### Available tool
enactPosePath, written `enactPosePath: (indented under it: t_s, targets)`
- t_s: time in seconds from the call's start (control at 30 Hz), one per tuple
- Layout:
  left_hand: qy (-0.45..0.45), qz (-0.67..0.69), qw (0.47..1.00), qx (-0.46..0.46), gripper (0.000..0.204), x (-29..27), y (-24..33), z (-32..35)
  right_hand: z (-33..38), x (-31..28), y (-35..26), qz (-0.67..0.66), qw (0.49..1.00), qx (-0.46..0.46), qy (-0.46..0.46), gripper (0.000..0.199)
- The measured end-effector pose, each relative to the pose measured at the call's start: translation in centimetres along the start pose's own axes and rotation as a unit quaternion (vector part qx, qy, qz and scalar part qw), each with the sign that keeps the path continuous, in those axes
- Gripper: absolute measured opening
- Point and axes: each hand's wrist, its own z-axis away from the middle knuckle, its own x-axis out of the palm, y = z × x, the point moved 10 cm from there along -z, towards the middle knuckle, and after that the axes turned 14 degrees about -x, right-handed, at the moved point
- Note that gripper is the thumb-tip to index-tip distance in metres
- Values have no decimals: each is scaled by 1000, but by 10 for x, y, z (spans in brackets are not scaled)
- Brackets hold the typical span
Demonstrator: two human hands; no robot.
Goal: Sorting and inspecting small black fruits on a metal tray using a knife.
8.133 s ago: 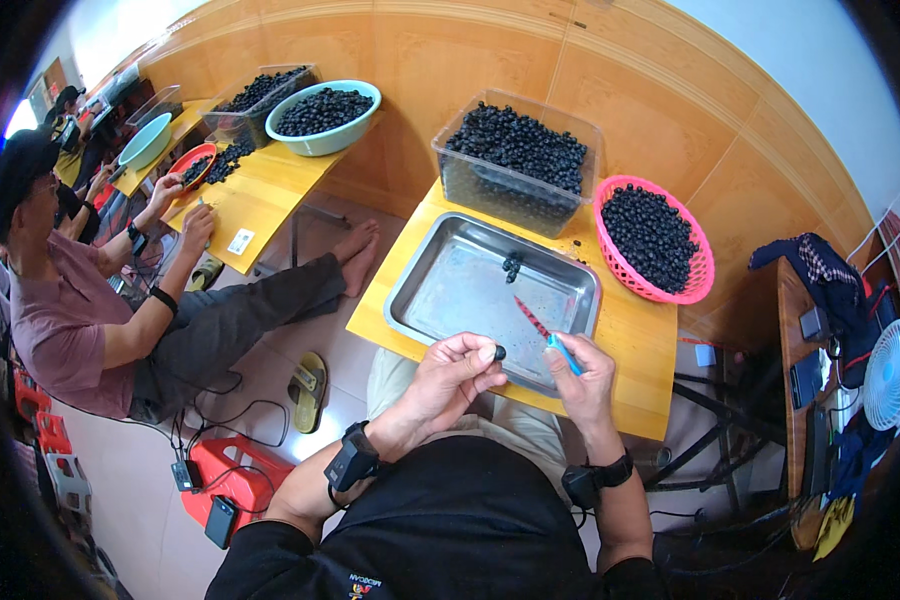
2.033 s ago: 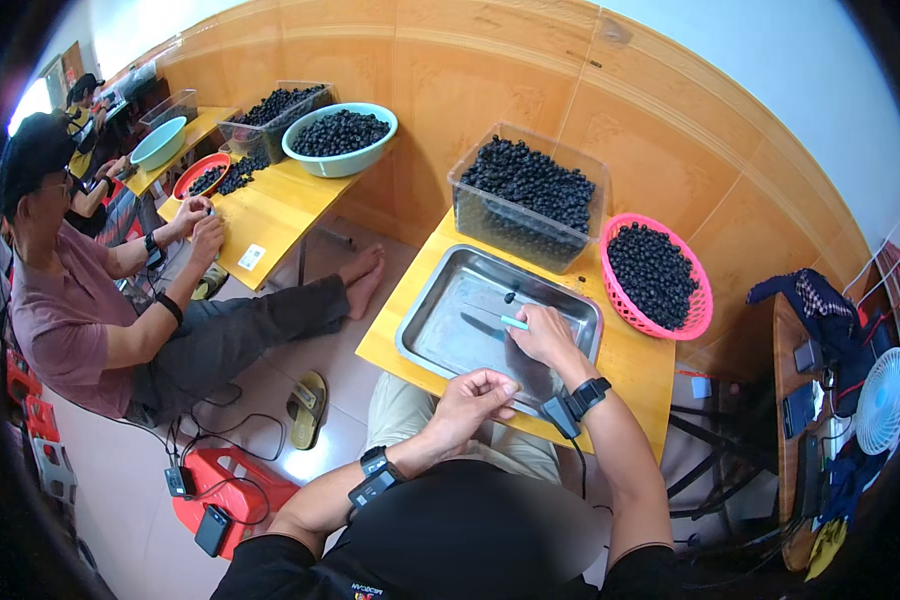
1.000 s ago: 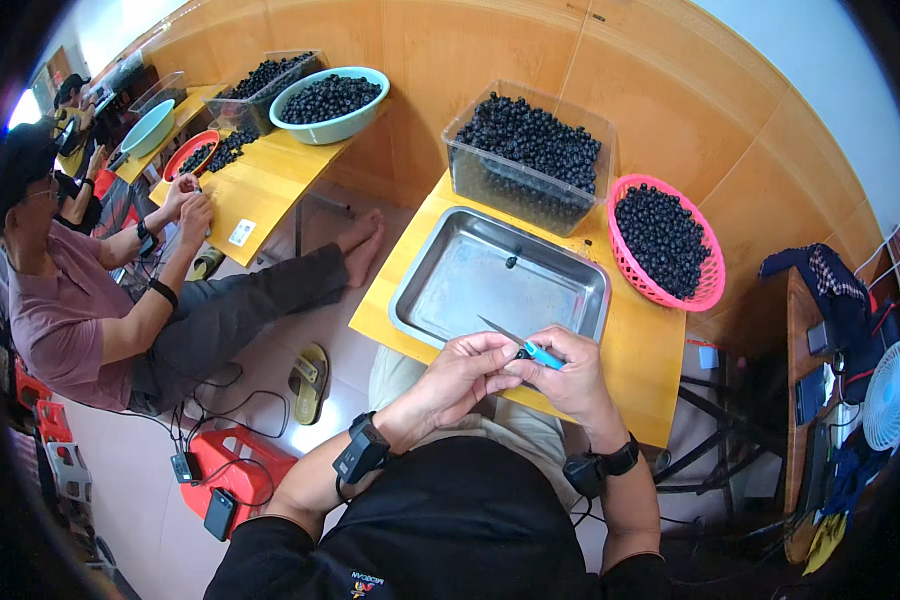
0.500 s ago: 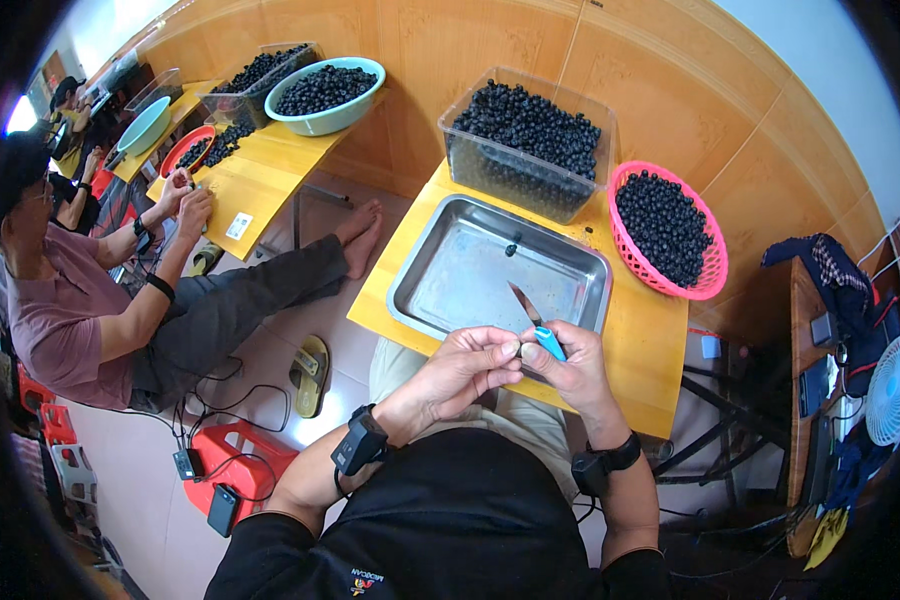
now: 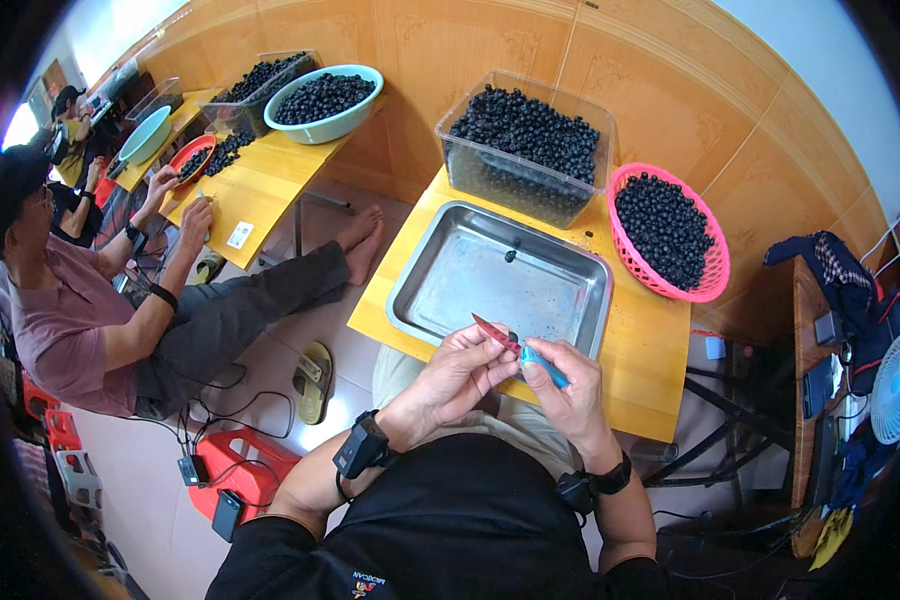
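In my right hand [image 5: 573, 388] is a small knife [image 5: 548, 368] with a blue handle. Its blade points up and to the left, across the fingertips of my left hand [image 5: 454, 382], and looks reddish. The left thumb and fingers are pinched together against the blade; whatever small dark thing lies between them is mostly hidden. Both hands are over the near edge of a shallow metal tray [image 5: 460, 285]. Inside the tray, toward its far side, lie a couple of small dark round fruits [image 5: 511, 255].
Behind the tray stands a clear plastic bin [image 5: 470, 165] heaped with dark round fruits. A pink basket [image 5: 622, 235] of them sits right, on the yellow table [image 5: 370, 305]. At left, a person [image 5: 80, 325] works at another table; a red stool [image 5: 245, 475] with cables stands on the floor.
The knife has tilted left, its blade now lying over my left fingertips; my right hand has turned and lowered slightly. The seated person's hands have moved apart, one reaching to the red plate.
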Motion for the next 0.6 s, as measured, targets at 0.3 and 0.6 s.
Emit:
enactPosePath:
  t_s: [0.3, 0.6]
  targets:
    - [4, -15, 1000, 9, 18, -8, -1, -1, 1, -4, -4, 42, 999, -27, 13, 33]
    - [-9, -16, 999, 38, 20, -6, 3, 1, 1, -6, -15, 77, 995, -57, 37, 32]
